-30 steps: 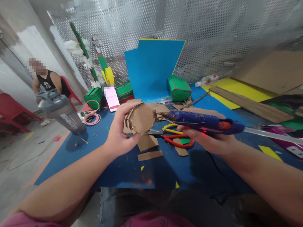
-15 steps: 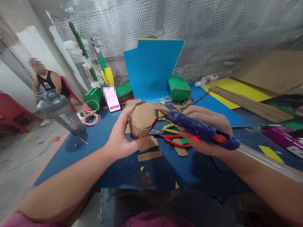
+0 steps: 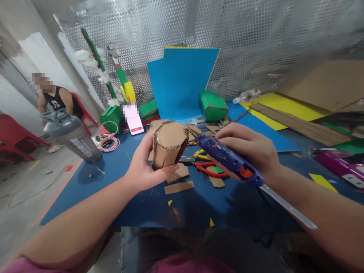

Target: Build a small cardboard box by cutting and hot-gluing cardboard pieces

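Observation:
My left hand is closed around a small many-sided cardboard box, held above the blue table with its flat closed face up. My right hand grips a blue glue gun whose nozzle points left and touches the box's upper right edge. A clear glue stick juts from the back of the gun toward me. Red and yellow scissors lie on the table just under the gun.
Cardboard scraps litter the blue table. A grey shaker bottle stands at the left, with a pink cable coil and a phone behind. Green boxes and a blue sheet lean at the back. A person sits at far left.
My left hand has turned the cardboard box from facing me to standing with its flat face up. The glue gun has tilted, its rear swinging down toward me, nozzle staying at the box's edge.

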`<action>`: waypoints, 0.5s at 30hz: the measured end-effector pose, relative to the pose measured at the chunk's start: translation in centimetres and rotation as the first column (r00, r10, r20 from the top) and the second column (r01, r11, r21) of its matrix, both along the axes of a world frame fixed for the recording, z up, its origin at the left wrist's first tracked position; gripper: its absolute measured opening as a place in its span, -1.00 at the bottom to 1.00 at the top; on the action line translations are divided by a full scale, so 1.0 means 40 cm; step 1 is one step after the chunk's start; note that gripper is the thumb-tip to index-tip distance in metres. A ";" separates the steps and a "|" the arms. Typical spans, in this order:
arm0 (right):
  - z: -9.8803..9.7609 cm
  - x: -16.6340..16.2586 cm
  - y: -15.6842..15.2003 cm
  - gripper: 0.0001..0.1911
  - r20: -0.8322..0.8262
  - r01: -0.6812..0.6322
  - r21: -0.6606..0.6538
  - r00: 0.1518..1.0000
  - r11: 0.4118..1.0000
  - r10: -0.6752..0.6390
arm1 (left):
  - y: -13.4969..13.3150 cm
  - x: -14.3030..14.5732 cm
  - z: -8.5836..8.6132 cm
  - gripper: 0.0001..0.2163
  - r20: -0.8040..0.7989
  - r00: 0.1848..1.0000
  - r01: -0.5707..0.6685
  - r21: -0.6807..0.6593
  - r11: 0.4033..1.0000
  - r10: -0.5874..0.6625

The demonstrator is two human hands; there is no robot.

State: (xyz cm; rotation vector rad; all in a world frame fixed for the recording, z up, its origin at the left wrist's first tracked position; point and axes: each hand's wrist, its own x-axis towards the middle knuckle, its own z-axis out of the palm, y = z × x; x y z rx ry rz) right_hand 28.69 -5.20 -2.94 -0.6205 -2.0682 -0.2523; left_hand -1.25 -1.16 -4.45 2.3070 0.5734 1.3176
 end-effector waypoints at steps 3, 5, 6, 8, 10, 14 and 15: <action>0.004 0.004 0.001 -0.95 0.033 -0.013 -0.001 0.999 1.000 0.013 | -0.003 0.000 -0.003 -0.21 0.017 0.999 -0.028 -0.039 0.999 0.029; 0.003 0.005 0.002 -0.92 0.035 -0.019 0.015 0.999 1.000 0.019 | -0.004 -0.001 -0.008 -0.20 0.039 0.997 -0.065 -0.082 0.994 0.069; 0.001 0.005 0.002 -0.92 0.025 -0.019 0.019 1.000 1.000 0.018 | -0.004 -0.002 -0.010 -0.20 0.050 0.994 -0.088 -0.101 0.991 0.094; 0.000 0.003 0.002 -0.94 -0.030 -0.009 0.015 1.000 1.000 0.009 | -0.003 -0.003 -0.014 -0.22 0.067 0.988 -0.129 -0.115 0.985 0.137; 0.001 0.000 0.000 -0.88 -0.115 0.005 -0.005 0.993 1.000 -0.005 | -0.003 -0.002 -0.014 -0.23 0.069 0.986 -0.147 -0.095 0.985 0.154; 0.012 -0.010 -0.002 -0.84 -0.212 0.001 -0.032 0.977 0.999 -0.008 | -0.003 0.005 -0.004 -0.23 0.038 0.990 -0.133 -0.019 0.991 0.133; 0.014 -0.013 -0.002 -0.84 -0.218 -0.016 -0.045 0.976 0.999 0.006 | -0.004 0.007 -0.001 -0.23 0.031 0.992 -0.124 -0.001 0.992 0.124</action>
